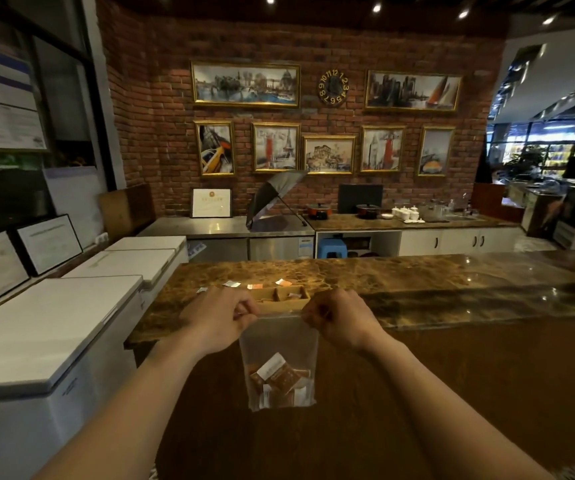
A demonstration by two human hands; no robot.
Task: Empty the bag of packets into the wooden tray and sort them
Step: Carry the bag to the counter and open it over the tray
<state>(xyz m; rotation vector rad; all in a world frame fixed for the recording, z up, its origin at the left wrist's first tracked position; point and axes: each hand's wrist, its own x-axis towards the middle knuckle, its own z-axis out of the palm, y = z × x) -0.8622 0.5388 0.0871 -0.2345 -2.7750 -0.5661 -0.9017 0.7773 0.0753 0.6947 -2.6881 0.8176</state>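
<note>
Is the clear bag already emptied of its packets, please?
No, the clear bag hangs upright from both hands with packets at its bottom.

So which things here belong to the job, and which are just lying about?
Job: bag, pinched at its top by the left hand and right hand; packets inside it; tray; loose packets on the counter.
Lying about: umbrella, pots, stool, clock.
</note>
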